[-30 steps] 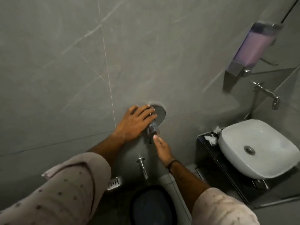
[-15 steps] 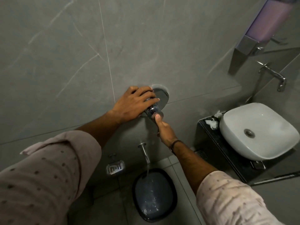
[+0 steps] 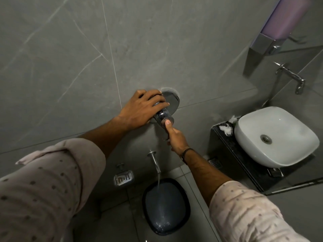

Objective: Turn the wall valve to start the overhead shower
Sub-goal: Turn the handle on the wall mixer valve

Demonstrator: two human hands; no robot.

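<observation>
Your left hand [image 3: 139, 109] curls over the chrome valve [image 3: 164, 117], which sticks out from a round plate [image 3: 172, 101] on the grey tiled wall [image 3: 70, 49]. Your right hand [image 3: 175, 139] grips the valve's handle from below, thumb pressed against its end. Under them, water runs from a spout [image 3: 154, 161] into a dark bucket [image 3: 166, 206] on the floor; a white basin [image 3: 276, 137] sits on the worktop [image 3: 220, 137] to the right.

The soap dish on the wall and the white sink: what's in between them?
In the head view, between the soap dish and the white sink are the wall spout pouring water and the right hand's forearm.
</observation>
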